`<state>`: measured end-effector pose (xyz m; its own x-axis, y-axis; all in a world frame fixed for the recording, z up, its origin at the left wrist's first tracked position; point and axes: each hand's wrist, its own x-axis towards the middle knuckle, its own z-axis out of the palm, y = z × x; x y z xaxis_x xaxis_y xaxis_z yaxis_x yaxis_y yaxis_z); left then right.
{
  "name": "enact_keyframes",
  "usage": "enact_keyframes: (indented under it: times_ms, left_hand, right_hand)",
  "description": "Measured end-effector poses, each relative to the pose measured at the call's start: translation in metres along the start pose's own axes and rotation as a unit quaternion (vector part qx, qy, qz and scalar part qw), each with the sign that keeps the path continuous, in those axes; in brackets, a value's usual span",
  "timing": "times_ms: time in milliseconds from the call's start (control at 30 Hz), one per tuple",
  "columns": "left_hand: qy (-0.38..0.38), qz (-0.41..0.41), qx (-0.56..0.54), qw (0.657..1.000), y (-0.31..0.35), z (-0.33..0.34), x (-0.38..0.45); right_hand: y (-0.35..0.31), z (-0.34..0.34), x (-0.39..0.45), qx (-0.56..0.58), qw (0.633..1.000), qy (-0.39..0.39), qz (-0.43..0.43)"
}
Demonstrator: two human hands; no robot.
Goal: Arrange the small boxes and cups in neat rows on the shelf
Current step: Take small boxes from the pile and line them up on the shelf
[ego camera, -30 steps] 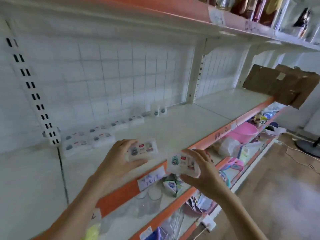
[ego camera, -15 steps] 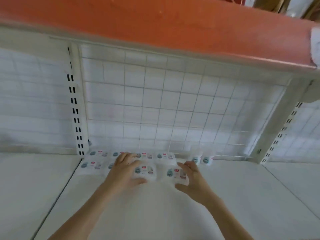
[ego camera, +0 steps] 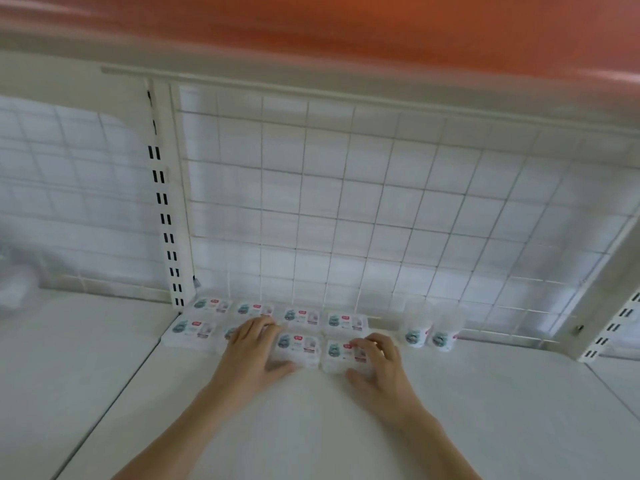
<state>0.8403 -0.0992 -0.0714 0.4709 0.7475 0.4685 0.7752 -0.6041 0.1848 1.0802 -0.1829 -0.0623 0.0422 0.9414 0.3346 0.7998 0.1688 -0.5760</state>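
Note:
Small white boxes with blue-green and red labels lie at the back of the white shelf [ego camera: 311,427]. The back row [ego camera: 300,315] holds several of them against the wire panel. In the front row, one box [ego camera: 192,330] lies at the left end. My left hand [ego camera: 252,351] grips the third front box [ego camera: 298,345], with fingers on top and thumb at its front. Beside it, my right hand [ego camera: 379,362] grips the fourth front box [ego camera: 338,351] the same way. Both boxes rest on the shelf and touch. Two small cups [ego camera: 429,336] stand upright to the right.
A white wire grid panel [ego camera: 346,209] closes the back. A slotted upright [ego camera: 166,220] stands at the left and another [ego camera: 620,327] at the right. An orange-edged upper shelf [ego camera: 346,32] hangs low overhead. Bare shelf surface lies in front and to both sides.
Both hands carried their boxes from the shelf's front edge to the back and set them down side by side in the front row. The view moved in under the upper shelf.

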Motion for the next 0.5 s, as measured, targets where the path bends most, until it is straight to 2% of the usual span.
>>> enact_keyframes:
  times_ms: [167,367,500]
  left_hand:
    - [0.055,0.011,0.004,0.998,0.001,0.003,0.001]
    - [0.048,0.018,0.016,0.999,0.001,0.001,-0.001]
    - [0.069,0.014,0.004,0.997,0.004,-0.003,-0.002]
  right_hand:
    - [-0.003,-0.003,0.0,0.017,1.0,0.0,0.015]
    - [-0.003,-0.001,-0.001,-0.008,1.0,0.013,0.006]
    - [-0.011,-0.002,-0.004,-0.072,0.997,0.008,0.009]
